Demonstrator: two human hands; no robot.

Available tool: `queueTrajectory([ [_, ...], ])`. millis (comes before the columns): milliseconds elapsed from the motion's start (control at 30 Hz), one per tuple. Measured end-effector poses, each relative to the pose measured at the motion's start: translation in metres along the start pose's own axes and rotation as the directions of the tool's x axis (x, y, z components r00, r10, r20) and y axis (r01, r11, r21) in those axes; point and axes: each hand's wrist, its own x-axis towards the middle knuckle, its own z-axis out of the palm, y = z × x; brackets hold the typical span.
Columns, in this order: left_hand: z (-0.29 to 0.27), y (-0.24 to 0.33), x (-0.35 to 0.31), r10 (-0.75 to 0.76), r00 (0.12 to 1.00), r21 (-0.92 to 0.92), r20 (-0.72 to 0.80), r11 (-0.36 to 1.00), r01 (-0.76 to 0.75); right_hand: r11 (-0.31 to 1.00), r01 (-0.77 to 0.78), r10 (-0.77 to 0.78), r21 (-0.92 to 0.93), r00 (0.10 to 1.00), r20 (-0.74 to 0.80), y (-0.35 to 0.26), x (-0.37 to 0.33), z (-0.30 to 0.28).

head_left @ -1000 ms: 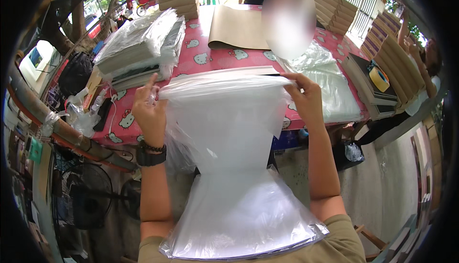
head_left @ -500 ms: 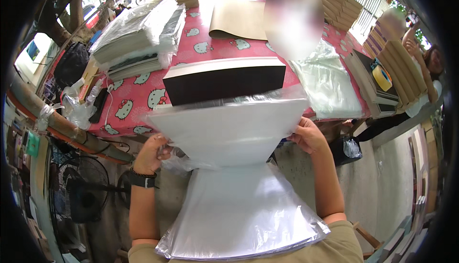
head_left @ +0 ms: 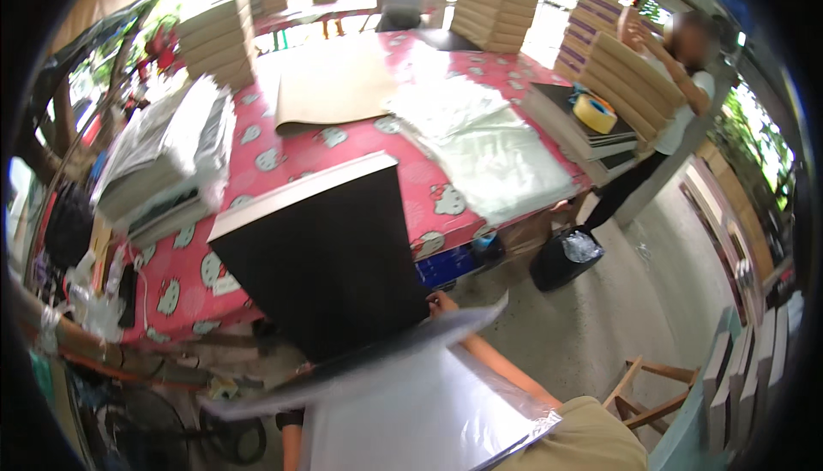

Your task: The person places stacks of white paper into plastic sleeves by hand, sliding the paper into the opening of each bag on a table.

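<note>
A black-faced slab (head_left: 321, 265) with a pale top edge stands tilted at the near side of the scene, overlapping the table's near edge in view; its lower end is hidden behind a blurred flap of clear plastic (head_left: 369, 360). The right hand (head_left: 441, 304) is at the slab's lower right edge, its fingers curled, so most of the slab lies to the left of and above that grip; whether the fingers pinch the slab or the plastic I cannot tell. The left hand (head_left: 303, 369) is almost wholly covered by the flap, near the slab's lower left, and its grip cannot be told. Nearer, a translucent plastic sleeve (head_left: 403, 420) spreads over the lap. Beyond the slab, a pink cartoon-cat tablecloth (head_left: 360, 141) carries a plastic-wrapped stack (head_left: 154, 162) on the left, a curved brown sheet (head_left: 330, 90) farther off, and clear plastic bags (head_left: 501, 158) to the right. Farther right, a yellow tape roll (head_left: 591, 117) sits on dark boards (head_left: 613, 145); a black bin (head_left: 555, 270) stands below on the floor.
</note>
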Motion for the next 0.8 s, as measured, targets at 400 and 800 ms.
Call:
queueTrajectory([
  [400, -0.113, 0.173, -0.052, 0.399, 0.364, -0.015, -0.842, 0.656, -0.755, 0.727, -0.212, -0.687, 0.653, -0.221, 0.692, -0.217, 0.001, -0.093],
  [800, 0.01, 0.279, -0.094, 0.723, 0.605, -0.275, 0.334, 0.689, -0.671, 0.723, 0.364, -0.661, 0.587, 0.613, 0.434, -0.287, 0.02, -0.051],
])
